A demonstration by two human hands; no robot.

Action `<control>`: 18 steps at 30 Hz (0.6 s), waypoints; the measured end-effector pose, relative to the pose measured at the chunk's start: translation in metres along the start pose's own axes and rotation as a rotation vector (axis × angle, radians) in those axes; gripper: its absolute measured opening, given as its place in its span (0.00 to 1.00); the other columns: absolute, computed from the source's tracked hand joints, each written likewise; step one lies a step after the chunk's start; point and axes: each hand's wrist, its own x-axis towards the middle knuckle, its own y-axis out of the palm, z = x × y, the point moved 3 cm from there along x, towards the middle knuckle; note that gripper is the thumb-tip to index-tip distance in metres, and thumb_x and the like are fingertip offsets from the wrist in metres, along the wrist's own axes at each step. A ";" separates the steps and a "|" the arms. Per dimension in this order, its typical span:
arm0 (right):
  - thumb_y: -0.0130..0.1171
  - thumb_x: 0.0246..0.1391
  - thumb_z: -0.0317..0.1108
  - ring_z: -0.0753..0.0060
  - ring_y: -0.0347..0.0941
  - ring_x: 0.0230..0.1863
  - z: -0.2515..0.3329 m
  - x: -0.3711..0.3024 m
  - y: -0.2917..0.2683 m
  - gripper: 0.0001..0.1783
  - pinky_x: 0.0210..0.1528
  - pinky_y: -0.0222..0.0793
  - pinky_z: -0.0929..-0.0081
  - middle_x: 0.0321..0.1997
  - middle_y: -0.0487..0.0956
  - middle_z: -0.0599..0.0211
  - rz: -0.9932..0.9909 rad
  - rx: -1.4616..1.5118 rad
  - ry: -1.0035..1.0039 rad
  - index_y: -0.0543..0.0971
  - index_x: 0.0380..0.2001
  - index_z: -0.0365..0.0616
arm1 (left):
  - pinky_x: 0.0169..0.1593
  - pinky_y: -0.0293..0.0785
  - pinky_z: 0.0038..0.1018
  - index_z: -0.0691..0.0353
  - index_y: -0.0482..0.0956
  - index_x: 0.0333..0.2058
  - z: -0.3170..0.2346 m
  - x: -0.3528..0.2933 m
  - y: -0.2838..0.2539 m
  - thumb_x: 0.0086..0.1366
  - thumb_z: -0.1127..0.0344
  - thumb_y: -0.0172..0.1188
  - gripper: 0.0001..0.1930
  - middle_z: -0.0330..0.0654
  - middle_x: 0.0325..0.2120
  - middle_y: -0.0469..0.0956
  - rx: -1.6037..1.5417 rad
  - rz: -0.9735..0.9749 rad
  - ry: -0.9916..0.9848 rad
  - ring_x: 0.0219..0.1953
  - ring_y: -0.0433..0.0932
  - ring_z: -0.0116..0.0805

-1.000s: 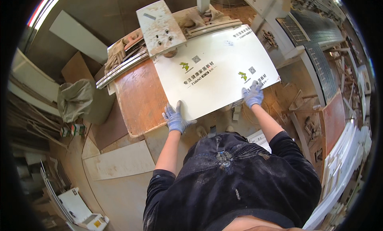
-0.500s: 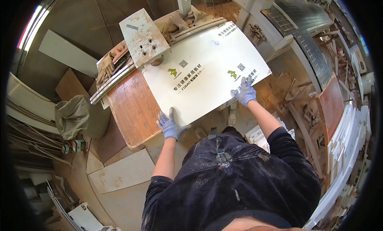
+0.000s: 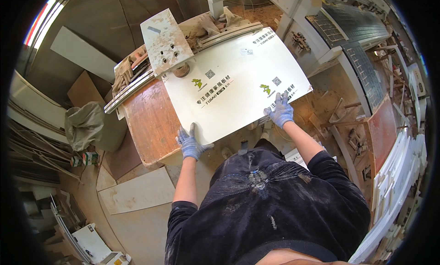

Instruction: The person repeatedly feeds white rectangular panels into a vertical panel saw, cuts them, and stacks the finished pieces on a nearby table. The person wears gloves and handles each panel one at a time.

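A large white panel [image 3: 247, 104] printed with dark lettering and green figures lies flat on a reddish-brown wooden tabletop [image 3: 153, 127], overhanging it to the right. My left hand [image 3: 190, 142], in a blue-grey glove, rests at the panel's near left corner with fingers spread and thumb apart. On the near right edge lies my right hand [image 3: 281, 112], gloved alike, its fingers stretched over the printed face. Both palms are hidden from sight. At the panel's far left edge, a dusty white plate with several dark knobs [image 3: 167, 43] stands above a round brownish part [image 3: 182, 70].
A long rail [image 3: 130, 92] runs along the tabletop's far side, with work gloves [image 3: 123, 75] behind it. A grey sack [image 3: 85, 125] and a loose pale board [image 3: 137, 190] are on the left. White strips [image 3: 396, 173] are stacked at the right.
The view has shifted slightly. Both hands keep their places on the panel's near edge, and the panel has hardly moved against the tabletop.
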 end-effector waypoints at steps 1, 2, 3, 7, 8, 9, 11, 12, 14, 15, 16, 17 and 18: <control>0.56 0.46 0.68 0.45 0.66 0.62 -0.001 0.000 0.001 0.58 0.61 0.63 0.54 0.73 0.43 0.41 0.007 0.008 0.000 0.48 0.70 0.43 | 0.72 0.30 0.47 0.40 0.50 0.68 0.000 0.000 0.000 0.25 0.29 0.74 0.69 0.62 0.69 0.37 -0.003 0.001 -0.002 0.72 0.35 0.56; 0.56 0.46 0.68 0.45 0.66 0.62 -0.002 0.000 0.001 0.58 0.60 0.63 0.54 0.73 0.43 0.41 -0.002 0.028 -0.003 0.48 0.70 0.43 | 0.72 0.31 0.47 0.40 0.50 0.68 0.000 0.000 0.000 0.25 0.29 0.74 0.69 0.61 0.69 0.37 -0.001 0.000 -0.005 0.72 0.35 0.56; 0.56 0.46 0.68 0.45 0.66 0.62 -0.003 0.000 0.002 0.58 0.60 0.63 0.54 0.73 0.43 0.41 0.001 0.017 -0.003 0.49 0.70 0.43 | 0.72 0.31 0.47 0.40 0.50 0.68 -0.001 0.000 0.000 0.25 0.30 0.75 0.69 0.61 0.69 0.37 -0.009 -0.002 -0.002 0.72 0.35 0.56; 0.57 0.46 0.68 0.46 0.67 0.62 -0.005 -0.001 0.002 0.57 0.61 0.62 0.55 0.74 0.44 0.42 -0.016 0.022 -0.005 0.49 0.70 0.44 | 0.72 0.33 0.47 0.40 0.51 0.68 0.000 0.000 0.003 0.25 0.32 0.76 0.68 0.60 0.69 0.36 -0.020 -0.012 0.000 0.72 0.35 0.56; 0.57 0.46 0.68 0.46 0.67 0.62 -0.005 -0.001 0.002 0.57 0.61 0.62 0.55 0.73 0.44 0.42 -0.005 0.035 -0.002 0.49 0.70 0.44 | 0.72 0.33 0.48 0.39 0.51 0.68 0.000 0.000 0.004 0.25 0.32 0.76 0.68 0.59 0.69 0.36 -0.018 -0.011 -0.005 0.72 0.35 0.56; 0.57 0.46 0.68 0.46 0.67 0.62 -0.006 -0.001 0.002 0.57 0.61 0.62 0.55 0.73 0.44 0.41 -0.007 0.036 0.002 0.49 0.70 0.44 | 0.72 0.33 0.47 0.39 0.51 0.68 0.000 0.000 0.005 0.25 0.32 0.76 0.68 0.59 0.69 0.36 -0.023 -0.019 0.004 0.72 0.35 0.56; 0.57 0.46 0.68 0.46 0.67 0.62 -0.006 -0.002 0.001 0.57 0.60 0.62 0.55 0.73 0.43 0.41 0.000 0.070 0.005 0.49 0.70 0.44 | 0.72 0.34 0.47 0.39 0.51 0.67 0.000 -0.001 0.006 0.25 0.32 0.76 0.68 0.58 0.69 0.36 -0.020 -0.024 0.002 0.72 0.34 0.56; 0.57 0.46 0.68 0.46 0.67 0.62 -0.007 -0.002 0.001 0.57 0.60 0.62 0.55 0.73 0.43 0.41 -0.001 0.064 0.005 0.50 0.70 0.44 | 0.72 0.34 0.48 0.39 0.51 0.67 0.000 -0.001 0.007 0.25 0.32 0.76 0.68 0.58 0.69 0.35 -0.025 -0.031 0.008 0.72 0.34 0.56; 0.57 0.47 0.67 0.46 0.66 0.62 -0.008 -0.003 0.001 0.57 0.60 0.62 0.54 0.73 0.43 0.41 -0.007 0.084 -0.005 0.50 0.70 0.44 | 0.71 0.34 0.48 0.38 0.51 0.68 0.000 -0.001 0.008 0.25 0.32 0.76 0.68 0.58 0.69 0.35 -0.019 -0.017 -0.008 0.71 0.35 0.57; 0.57 0.47 0.67 0.46 0.66 0.62 -0.008 -0.003 0.001 0.57 0.60 0.62 0.54 0.73 0.43 0.41 -0.009 0.079 -0.005 0.50 0.70 0.44 | 0.71 0.34 0.48 0.38 0.51 0.68 -0.001 -0.001 0.008 0.25 0.32 0.76 0.68 0.58 0.69 0.35 -0.020 -0.021 -0.004 0.71 0.35 0.57; 0.57 0.47 0.67 0.45 0.66 0.62 -0.008 -0.004 0.001 0.56 0.60 0.62 0.54 0.73 0.43 0.41 -0.013 0.080 -0.007 0.50 0.70 0.44 | 0.72 0.34 0.48 0.38 0.50 0.68 -0.001 -0.001 0.008 0.25 0.33 0.77 0.68 0.58 0.69 0.35 -0.021 -0.016 -0.007 0.72 0.35 0.56; 0.57 0.47 0.67 0.45 0.66 0.62 -0.009 -0.004 0.002 0.56 0.60 0.61 0.53 0.73 0.43 0.41 -0.016 0.093 -0.012 0.50 0.69 0.44 | 0.72 0.33 0.48 0.38 0.50 0.68 -0.001 -0.001 0.008 0.25 0.33 0.77 0.68 0.57 0.69 0.35 -0.018 -0.018 -0.012 0.72 0.35 0.56; 0.57 0.46 0.67 0.45 0.66 0.62 -0.009 -0.004 0.002 0.56 0.60 0.61 0.53 0.73 0.43 0.41 -0.019 0.083 -0.011 0.50 0.69 0.44 | 0.72 0.33 0.47 0.38 0.50 0.68 -0.002 -0.002 0.008 0.25 0.33 0.77 0.68 0.57 0.69 0.35 -0.017 -0.015 -0.007 0.72 0.35 0.56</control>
